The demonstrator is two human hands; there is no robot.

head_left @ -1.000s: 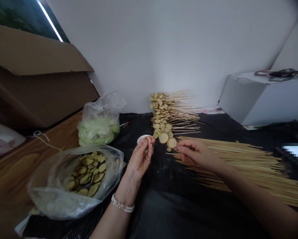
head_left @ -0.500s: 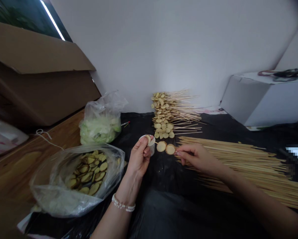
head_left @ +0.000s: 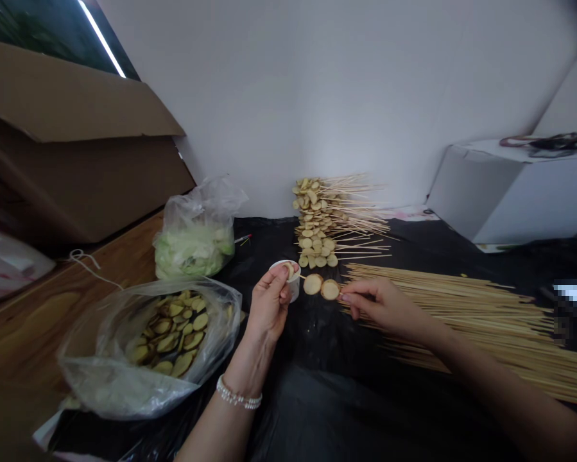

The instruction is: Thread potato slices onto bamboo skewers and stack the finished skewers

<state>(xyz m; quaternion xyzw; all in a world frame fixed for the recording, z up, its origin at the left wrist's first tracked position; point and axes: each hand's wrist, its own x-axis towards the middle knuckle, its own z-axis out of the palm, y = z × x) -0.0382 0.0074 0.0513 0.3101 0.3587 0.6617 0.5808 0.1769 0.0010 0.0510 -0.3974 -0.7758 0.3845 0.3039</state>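
Bamboo skewer (head_left: 320, 287) held level above black plastic sheet (head_left: 394, 410), mid-counter, long axis across body, tip toward left hand (head_left: 269, 305); blunt end pinched by right hand (head_left: 384, 307). Two round slices (head_left: 312, 283) threaded on. Small white cup (head_left: 294, 290) clasped by left hand, third slice (head_left: 289, 270) at its rim.

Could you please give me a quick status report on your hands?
Left hand holding white cup. Right hand pinching skewer, two slices on it. Nothing in the way.
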